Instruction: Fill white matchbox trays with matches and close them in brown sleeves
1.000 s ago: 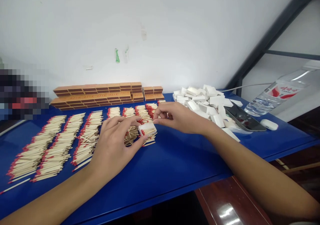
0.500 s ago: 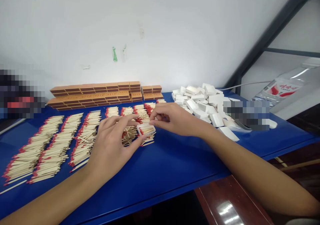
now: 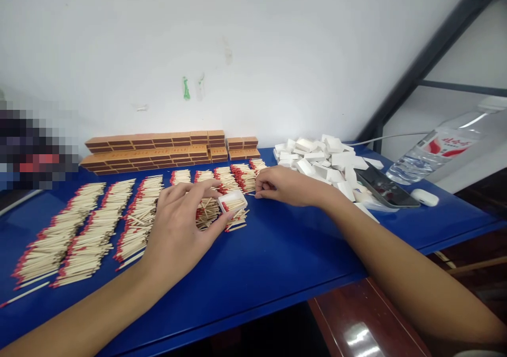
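Note:
My left hand (image 3: pixel 184 219) grips a small white matchbox tray (image 3: pixel 236 197) between thumb and fingers. Red-tipped matches lie inside the tray, and more loose matches (image 3: pixel 237 221) lie on the table just beneath it. To its right, my right hand (image 3: pixel 283 186) has its fingers pinched together beside a row of matches (image 3: pixel 243 176). Whether a match is between those fingertips is hidden. Other long rows of matches (image 3: pixel 85 230) stretch across the left side, their red heads pointing left.
Stacked brown matchboxes (image 3: pixel 150 151) line the wall at the back of the blue table (image 3: pixel 253 278). A heap of white trays (image 3: pixel 312 156) lies at the back right. Beside it are a phone (image 3: pixel 386 188), a white earphone case (image 3: pixel 424 197) and a tilted water bottle (image 3: pixel 431 146).
My right hand has moved right, away from the tray toward the match row. My left hand keeps its hold on the tray. The view has shifted slightly.

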Action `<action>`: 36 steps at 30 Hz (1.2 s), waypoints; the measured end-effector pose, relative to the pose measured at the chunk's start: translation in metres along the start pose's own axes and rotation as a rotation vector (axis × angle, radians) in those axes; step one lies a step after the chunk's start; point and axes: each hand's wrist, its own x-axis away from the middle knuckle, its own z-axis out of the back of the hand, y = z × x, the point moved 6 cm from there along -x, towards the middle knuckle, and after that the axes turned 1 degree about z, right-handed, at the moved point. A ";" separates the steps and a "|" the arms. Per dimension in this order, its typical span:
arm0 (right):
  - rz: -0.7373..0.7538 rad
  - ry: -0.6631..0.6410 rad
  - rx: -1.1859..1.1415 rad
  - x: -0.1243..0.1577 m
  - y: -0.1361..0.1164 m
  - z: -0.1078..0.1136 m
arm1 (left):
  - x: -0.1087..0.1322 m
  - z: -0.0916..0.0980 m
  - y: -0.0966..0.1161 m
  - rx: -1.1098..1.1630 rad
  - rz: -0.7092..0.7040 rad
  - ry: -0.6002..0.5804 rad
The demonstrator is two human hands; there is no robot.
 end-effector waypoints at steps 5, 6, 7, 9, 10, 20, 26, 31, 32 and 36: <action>0.103 0.058 -0.008 -0.004 -0.007 -0.001 | 0.002 0.000 -0.001 -0.001 -0.003 -0.004; 0.110 0.072 -0.004 -0.005 -0.007 -0.001 | 0.002 0.000 -0.001 -0.002 -0.004 -0.004; 0.111 0.084 0.001 -0.006 -0.007 -0.001 | 0.002 0.000 -0.001 -0.003 -0.004 -0.004; 0.109 0.103 0.010 -0.007 -0.006 -0.001 | 0.002 0.000 -0.001 -0.004 -0.005 -0.004; 0.107 0.109 0.013 -0.007 -0.006 0.000 | 0.002 0.000 -0.001 -0.003 -0.005 -0.004; 0.085 0.085 0.025 -0.007 -0.005 -0.002 | 0.002 -0.001 -0.002 0.000 0.011 -0.008; 0.065 0.086 0.055 -0.001 -0.003 0.007 | 0.002 -0.001 -0.002 -0.001 0.007 -0.008; 0.039 0.099 0.044 0.001 -0.002 0.014 | 0.003 -0.001 -0.002 -0.006 -0.003 -0.008; 0.034 0.072 0.034 0.001 -0.002 0.012 | 0.003 -0.001 -0.002 -0.006 -0.003 -0.009; 0.031 0.008 0.023 -0.002 -0.002 -0.001 | 0.002 -0.002 -0.002 -0.003 0.003 -0.017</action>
